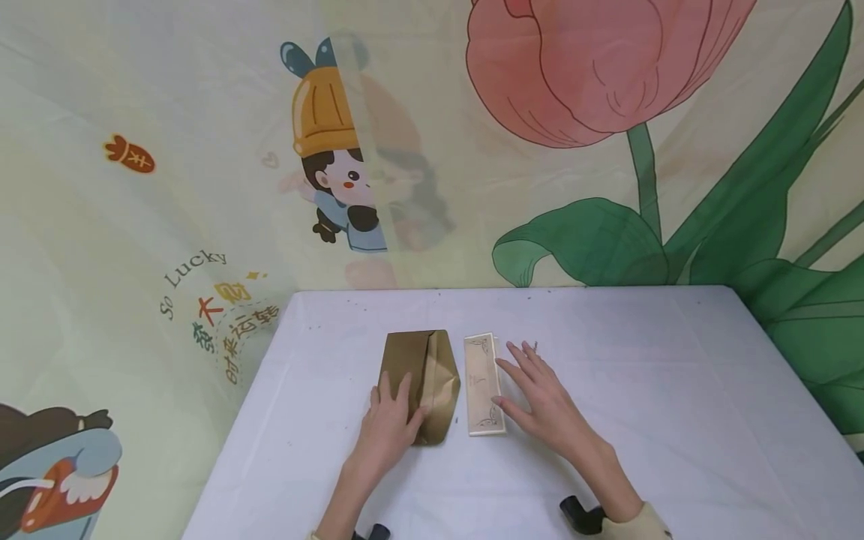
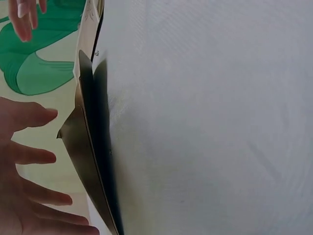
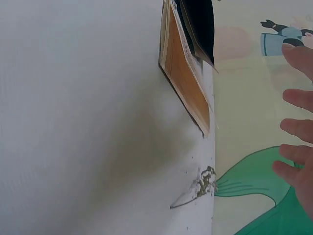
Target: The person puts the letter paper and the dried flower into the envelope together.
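A gold-brown envelope [image 1: 406, 351] lies on the table in the head view, its pointed flap folded out to the right. Over its near part is my left hand [image 1: 386, 429], fingers spread; the left wrist view shows those fingers [image 2: 49, 197] apart from the envelope [image 2: 84, 147]. Just right of it lies a slim cream box [image 1: 481, 379] with ornamental corner print. My right hand [image 1: 545, 401] hovers at the box's right edge with loosely spread fingers. From the side, the right wrist view shows the box's tan side wall [image 3: 183, 81] and no object in that hand [image 3: 301, 127].
A small spindly metallic-looking piece [image 3: 203, 185] lies on the white tablecloth beyond the box, largely hidden behind the right fingers in the head view. A printed cloth [image 1: 418, 97] hangs behind the table. Black wrist-worn devices [image 1: 580, 516] sit near both sleeves.
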{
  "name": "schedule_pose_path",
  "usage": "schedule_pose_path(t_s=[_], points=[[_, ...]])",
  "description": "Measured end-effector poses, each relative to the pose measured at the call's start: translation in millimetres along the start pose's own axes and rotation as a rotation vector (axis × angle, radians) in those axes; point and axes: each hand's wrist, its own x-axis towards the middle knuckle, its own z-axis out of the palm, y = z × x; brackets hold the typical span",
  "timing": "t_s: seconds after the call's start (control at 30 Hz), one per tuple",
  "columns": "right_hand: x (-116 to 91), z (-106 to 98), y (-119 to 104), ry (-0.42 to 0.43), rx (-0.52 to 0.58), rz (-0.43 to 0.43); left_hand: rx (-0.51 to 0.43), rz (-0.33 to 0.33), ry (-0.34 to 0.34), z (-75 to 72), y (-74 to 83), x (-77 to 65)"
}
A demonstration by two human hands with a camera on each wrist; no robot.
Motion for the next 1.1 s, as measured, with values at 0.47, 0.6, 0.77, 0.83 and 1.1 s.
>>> schedule_pose_path(t_s=[0.47, 0.6, 0.77, 0.83, 1.1], points=[[9, 16, -15, -0.048, 0.070, -0.038, 0.078, -0.017, 0.007, 6.0, -4.0, 0.1], [10, 25, -21, -0.102, 0.078, -0.058, 0.052, -0.030, -0.007, 8.1, -4.8, 0.4], [13, 36, -26, -0.184, 0.108, -0.074, 0.052, -0.038, -0.008, 11.2, -5.2, 1.4], [15, 39, -28, -0.207, 0.111, -0.083, 0.056, -0.037, -0.003, 12.0, -5.3, 1.7], [22, 52, -37, -0.261, 0.116, -0.094, 0.072, -0.038, -0.001, 12.4, -4.8, 1.4]])
